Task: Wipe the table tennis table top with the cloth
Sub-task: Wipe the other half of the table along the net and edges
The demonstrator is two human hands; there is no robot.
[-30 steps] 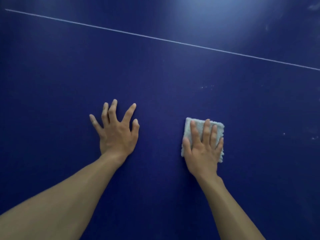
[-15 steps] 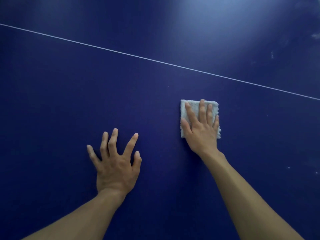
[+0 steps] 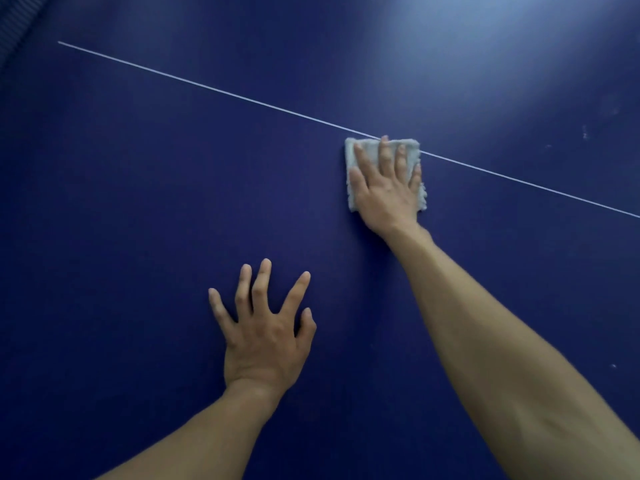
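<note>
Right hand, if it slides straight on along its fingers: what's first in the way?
The white line, which the cloth under the right hand now touches. Past it only bare table top shows; the way looks free.

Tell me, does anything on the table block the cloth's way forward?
Nothing visible does. The right hand presses the cloth flat on the white line; beyond it the table top shows only small pale specks.

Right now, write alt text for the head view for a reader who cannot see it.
A right hand presses a pale grey terry cloth flat on a dark blue table tennis table top, at its thin white line. The left hand rests spread nearer the person.
</note>
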